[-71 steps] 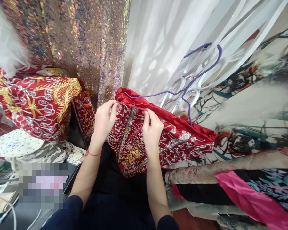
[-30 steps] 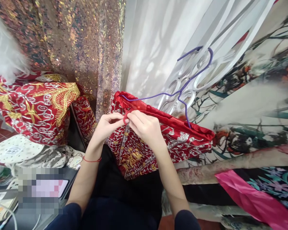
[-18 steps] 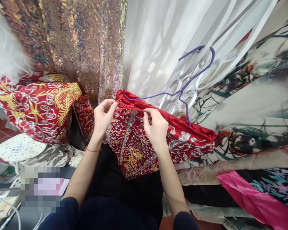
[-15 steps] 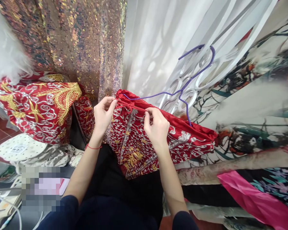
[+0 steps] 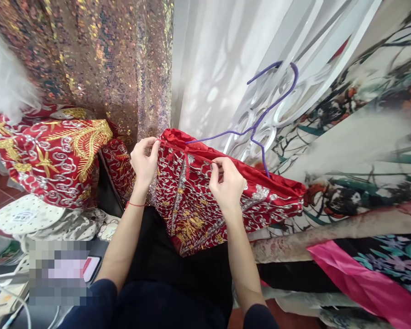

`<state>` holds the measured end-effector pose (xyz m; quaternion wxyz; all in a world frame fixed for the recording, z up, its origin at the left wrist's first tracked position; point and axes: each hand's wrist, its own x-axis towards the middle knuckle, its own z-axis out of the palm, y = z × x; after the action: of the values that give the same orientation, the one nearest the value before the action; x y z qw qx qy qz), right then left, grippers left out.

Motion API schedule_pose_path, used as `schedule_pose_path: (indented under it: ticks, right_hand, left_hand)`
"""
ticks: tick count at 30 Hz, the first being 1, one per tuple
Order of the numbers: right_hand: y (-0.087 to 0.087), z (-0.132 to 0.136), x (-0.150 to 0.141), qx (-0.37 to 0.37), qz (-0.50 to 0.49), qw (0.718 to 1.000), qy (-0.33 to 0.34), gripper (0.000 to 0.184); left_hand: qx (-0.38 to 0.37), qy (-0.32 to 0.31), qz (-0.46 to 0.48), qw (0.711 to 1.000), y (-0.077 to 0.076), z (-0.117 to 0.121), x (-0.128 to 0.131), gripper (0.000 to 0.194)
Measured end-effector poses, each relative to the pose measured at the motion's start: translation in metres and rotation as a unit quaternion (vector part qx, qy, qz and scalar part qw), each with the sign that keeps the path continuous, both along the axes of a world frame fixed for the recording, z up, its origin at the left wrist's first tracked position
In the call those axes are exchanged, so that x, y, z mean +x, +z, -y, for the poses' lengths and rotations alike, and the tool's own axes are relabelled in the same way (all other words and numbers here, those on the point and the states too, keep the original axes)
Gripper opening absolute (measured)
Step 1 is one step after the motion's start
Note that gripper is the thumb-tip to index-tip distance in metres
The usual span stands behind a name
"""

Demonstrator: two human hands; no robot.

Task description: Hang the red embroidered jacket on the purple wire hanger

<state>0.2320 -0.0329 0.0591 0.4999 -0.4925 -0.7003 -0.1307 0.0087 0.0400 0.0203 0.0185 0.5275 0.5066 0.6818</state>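
Note:
A red garment (image 5: 192,208) with silver and gold embroidery lies across my lap, its gathered red waistband at the top. Along the waistband runs a thin red cord (image 5: 193,155), pulled nearly straight between my hands, with a short piece dangling near its middle. My left hand (image 5: 144,163) pinches the cord at the waistband's left end. Thumb and fingers of my right hand (image 5: 228,185) are closed on the cord's other side. A purple hanger (image 5: 228,132) sits inside the waistband, its hook pointing up and away.
Another red embroidered garment (image 5: 61,160) lies at left, above polka-dot fabric (image 5: 27,214). A phone (image 5: 92,268) and white cables (image 5: 25,299) rest at lower left. Sequined cloth (image 5: 113,59) hangs behind. White openwork (image 5: 281,109) and floral fabric (image 5: 356,160) stand at right.
My hands have moved slightly farther apart, drawing the red cord straighter. The looped bunch of cord between them has shrunk, and a short piece now dangles. The view has shifted a little.

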Motion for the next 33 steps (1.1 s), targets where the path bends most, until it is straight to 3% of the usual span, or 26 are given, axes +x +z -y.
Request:
schedule_pose_path:
  ticks: [6,10,15,17,20,29,31,33]
  right_hand:
    - [0.002,0.008,0.000,-0.051,-0.025,0.998,0.036,0.018]
    - [0.004,0.012,0.004,-0.064,-0.034,0.996,0.059,0.020]
    - [0.007,0.008,0.004,-0.075,0.002,0.997,-0.001,0.040]
    - [0.006,0.004,0.003,-0.089,0.022,0.995,-0.043,0.040]
    - [0.004,-0.002,0.004,-0.098,0.020,0.991,-0.090,0.027]
    - [0.001,-0.018,0.008,-0.113,-0.092,0.979,-0.145,0.024]
    - [0.000,-0.017,-0.001,-0.092,-0.113,0.982,-0.119,0.023]
    - [-0.003,-0.015,-0.015,-0.050,-0.125,0.987,-0.081,0.026]
  left_hand:
    - [-0.041,-0.113,0.054,0.991,0.005,0.016,-0.001,0.020]
    - [-0.034,-0.128,0.055,0.990,0.006,0.025,-0.002,0.030]
    - [0.006,-0.104,-0.117,0.988,0.023,0.021,0.003,0.051]
    - [0.001,-0.107,-0.184,0.977,0.030,0.016,0.005,0.048]
    - [-0.036,-0.120,-0.210,0.970,0.034,0.010,0.005,0.031]
    - [-0.015,-0.205,-0.131,0.970,0.022,0.024,-0.008,0.028]
    - [-0.023,-0.233,-0.069,0.970,0.012,0.030,-0.014,0.034]
    - [-0.041,-0.245,0.054,0.967,-0.004,0.036,-0.024,0.038]
